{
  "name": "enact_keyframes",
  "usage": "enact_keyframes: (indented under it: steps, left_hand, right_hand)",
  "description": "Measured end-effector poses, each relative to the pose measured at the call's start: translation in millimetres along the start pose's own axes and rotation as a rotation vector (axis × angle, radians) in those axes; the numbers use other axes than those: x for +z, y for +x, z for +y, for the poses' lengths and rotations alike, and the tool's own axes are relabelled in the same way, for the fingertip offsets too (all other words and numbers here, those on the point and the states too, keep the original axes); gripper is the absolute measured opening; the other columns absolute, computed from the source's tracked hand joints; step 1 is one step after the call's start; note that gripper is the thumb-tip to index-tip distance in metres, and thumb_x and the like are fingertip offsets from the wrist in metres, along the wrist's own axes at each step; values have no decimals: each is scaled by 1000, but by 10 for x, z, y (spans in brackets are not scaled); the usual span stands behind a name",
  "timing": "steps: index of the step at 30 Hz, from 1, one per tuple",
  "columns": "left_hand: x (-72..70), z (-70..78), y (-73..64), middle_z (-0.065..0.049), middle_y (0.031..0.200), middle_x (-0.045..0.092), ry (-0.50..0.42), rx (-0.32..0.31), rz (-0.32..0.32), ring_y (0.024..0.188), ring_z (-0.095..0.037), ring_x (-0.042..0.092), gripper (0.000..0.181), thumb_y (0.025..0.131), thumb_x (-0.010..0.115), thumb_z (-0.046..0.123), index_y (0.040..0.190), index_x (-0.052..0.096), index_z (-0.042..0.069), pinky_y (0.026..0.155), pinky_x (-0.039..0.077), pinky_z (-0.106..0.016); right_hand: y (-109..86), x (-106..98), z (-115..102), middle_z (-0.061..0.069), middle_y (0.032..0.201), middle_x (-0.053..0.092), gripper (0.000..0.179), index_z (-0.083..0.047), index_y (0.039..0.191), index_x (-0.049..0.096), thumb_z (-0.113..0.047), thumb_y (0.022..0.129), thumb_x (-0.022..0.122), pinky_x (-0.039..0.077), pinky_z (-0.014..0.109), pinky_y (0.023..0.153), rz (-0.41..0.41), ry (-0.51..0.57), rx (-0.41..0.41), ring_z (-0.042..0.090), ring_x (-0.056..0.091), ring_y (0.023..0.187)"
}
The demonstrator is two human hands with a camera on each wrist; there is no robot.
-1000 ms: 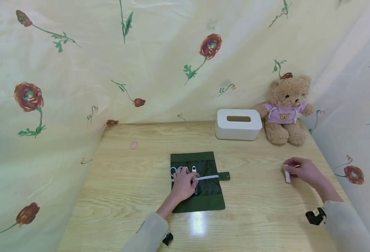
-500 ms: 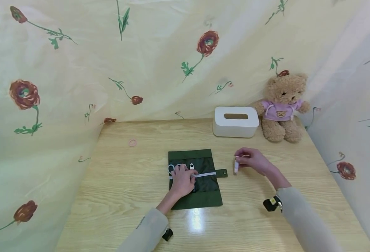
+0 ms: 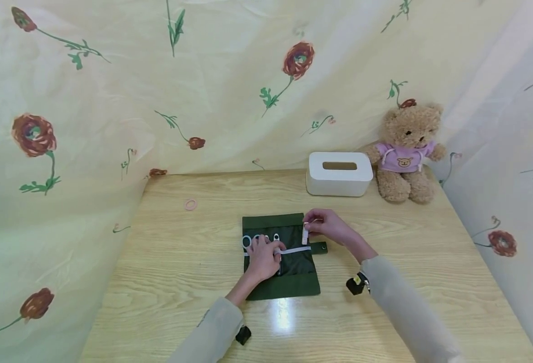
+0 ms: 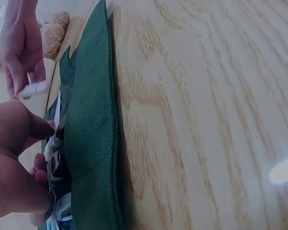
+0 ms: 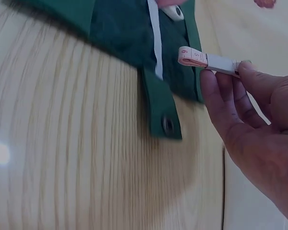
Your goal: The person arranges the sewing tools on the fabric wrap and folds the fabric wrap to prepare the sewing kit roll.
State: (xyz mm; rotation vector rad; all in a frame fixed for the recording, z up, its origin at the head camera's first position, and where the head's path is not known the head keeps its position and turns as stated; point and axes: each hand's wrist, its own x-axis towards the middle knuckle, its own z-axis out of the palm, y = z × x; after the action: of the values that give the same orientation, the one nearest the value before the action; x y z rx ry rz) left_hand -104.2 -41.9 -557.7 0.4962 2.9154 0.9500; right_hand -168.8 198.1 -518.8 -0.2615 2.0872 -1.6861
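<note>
My right hand (image 3: 327,227) pinches a folded white measuring tape (image 5: 193,56) between thumb and fingers. The tape's red scale shows, and a white sleeve wraps its middle. In the head view it hangs over the right end of the unrolled dark green tool pouch (image 3: 284,291), above the white elastic band (image 3: 298,249). My left hand (image 3: 262,257) lies on the pouch with bent fingers and holds the band, its thumb tip at it (image 4: 56,112). Under the band, partly hidden by that hand, are pale-handled scissors (image 3: 246,242) and a white-topped tool (image 3: 276,237).
A strap with a metal eyelet (image 3: 319,247) sticks out from the pouch's right side. Behind stand a white tissue box (image 3: 339,181) and a teddy bear (image 3: 404,156) in a purple top. A pink ring (image 3: 190,204) lies at the left on the wooden table (image 3: 166,262).
My right hand has carried the measuring tape leftward from the table's right side to above the pouch. My left hand has stayed on the pouch.
</note>
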Motion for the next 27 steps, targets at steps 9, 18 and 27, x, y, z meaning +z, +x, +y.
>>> enact_keyframes:
  steps: [9, 18, 27]
  left_hand:
    - [-9, -7, 15, -13, 104, 45, -33, -18, -27, 106, -36, 39, 23, 86, 66, 1, 98, 72, 19, 89, 28, -58]
    - [-8, 4, 7, -11, 104, 44, -34, -24, -47, 105, -35, 38, 23, 86, 68, 2, 99, 71, 20, 90, 27, -57]
    - [-12, -5, 14, -10, 103, 43, -33, -21, -56, 104, -35, 37, 23, 85, 67, 2, 99, 71, 20, 89, 27, -57]
  right_hand:
    - [244, 284, 7, 18, 94, 60, 21, 18, 113, 56, 7, 95, 61, 56, 46, 79, -28, -7, -34, 27, 65, 83]
    - [261, 395, -49, 23, 94, 61, 18, 18, 110, 58, 10, 95, 59, 55, 52, 78, -58, -77, -31, 40, 64, 85]
    - [303, 416, -54, 14, 91, 63, 15, 11, 108, 62, 6, 94, 63, 57, 40, 72, -49, -203, -14, 25, 63, 81]
